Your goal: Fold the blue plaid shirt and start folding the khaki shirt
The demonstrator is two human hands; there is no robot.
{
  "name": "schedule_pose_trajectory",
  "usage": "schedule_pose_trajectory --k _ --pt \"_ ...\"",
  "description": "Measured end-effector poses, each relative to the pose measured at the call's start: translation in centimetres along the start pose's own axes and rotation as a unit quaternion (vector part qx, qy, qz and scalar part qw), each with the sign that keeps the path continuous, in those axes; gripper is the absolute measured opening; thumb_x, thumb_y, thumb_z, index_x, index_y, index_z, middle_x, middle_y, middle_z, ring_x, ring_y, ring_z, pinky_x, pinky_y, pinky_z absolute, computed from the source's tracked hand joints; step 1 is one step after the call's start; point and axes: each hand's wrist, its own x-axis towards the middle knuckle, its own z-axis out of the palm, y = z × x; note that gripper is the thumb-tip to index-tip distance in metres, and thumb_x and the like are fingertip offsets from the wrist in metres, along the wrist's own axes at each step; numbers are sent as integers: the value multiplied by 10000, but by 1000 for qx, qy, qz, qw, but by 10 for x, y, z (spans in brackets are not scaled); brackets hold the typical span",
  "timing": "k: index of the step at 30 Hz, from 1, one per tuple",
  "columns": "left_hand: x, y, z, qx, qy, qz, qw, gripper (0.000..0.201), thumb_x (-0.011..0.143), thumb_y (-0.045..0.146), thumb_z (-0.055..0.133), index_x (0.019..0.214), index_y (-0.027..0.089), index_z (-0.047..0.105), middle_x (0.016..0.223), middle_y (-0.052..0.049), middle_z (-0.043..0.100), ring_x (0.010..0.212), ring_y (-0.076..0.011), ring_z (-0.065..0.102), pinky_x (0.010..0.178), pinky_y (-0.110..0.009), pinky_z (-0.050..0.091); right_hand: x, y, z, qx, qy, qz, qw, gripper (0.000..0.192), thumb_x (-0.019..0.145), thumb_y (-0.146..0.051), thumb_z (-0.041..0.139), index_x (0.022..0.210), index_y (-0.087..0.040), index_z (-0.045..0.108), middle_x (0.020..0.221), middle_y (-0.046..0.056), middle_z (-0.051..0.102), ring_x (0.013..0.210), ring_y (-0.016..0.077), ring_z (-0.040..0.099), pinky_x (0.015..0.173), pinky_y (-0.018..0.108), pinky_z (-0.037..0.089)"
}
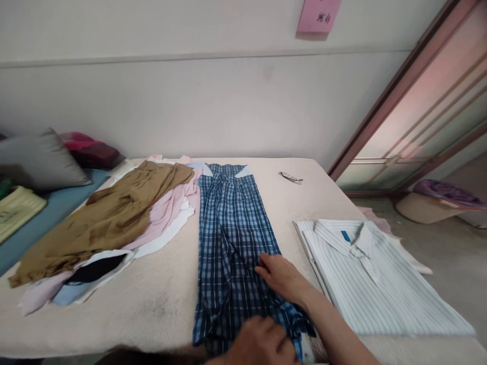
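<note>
A blue plaid shirt (232, 233) lies lengthwise down the middle of the cream-covered table (152, 299), its sides folded in to a narrow strip. My right hand (283, 278) rests flat on the shirt's right edge near the lower end, fingers pressing the cloth. My left hand (262, 342) is at the bottom hem near the table's front edge, fingers curled into the fabric.
A folded white striped shirt (369, 276) lies at the right. A heap of brown, pink, white and pale blue clothes (110, 223) covers the left. A small dark object (291, 177) sits at the far edge. Grey pillow (38, 159) at far left.
</note>
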Motion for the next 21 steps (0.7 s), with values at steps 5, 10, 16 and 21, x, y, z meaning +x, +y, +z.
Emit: schedule_pose_trajectory --k 5,10,16,21 --pt "26 -104 -46 46 -137 -181 973 492 990 348 502 1421 112 510 1388 -176 605 1318 -306 527 1049 -482 470 3 -2 5 -26 -6 7 1000 206 1000 -300 492 1076 -155 617 1024 137 721 957 273 688 737 330 403" --pt "-2 -148 -27 94 -234 -226 941 617 995 413 514 1548 171 386 1619 -173 362 1510 -347 301 1164 -600 345 4 -3 7 -26 -8 15 1000 220 999 -304 496 1105 -152 614 1052 148 726 981 284 695 763 343 424" --pt "22 -173 -18 83 -202 -304 927 582 1046 489 338 1499 142 453 1546 -178 473 1474 -327 373 1165 -590 342 7 -2 3 -16 25 19 999 174 1009 -276 468 1030 -176 609 979 115 731 915 267 700 705 323 403" --pt "83 -257 7 81 -183 -287 937 664 1041 548 271 1524 119 424 1618 -198 353 1525 -340 268 1211 -568 259 12 4 18 0 38 23 999 156 991 -250 470 1047 -192 603 945 96 734 884 257 704 696 313 403"
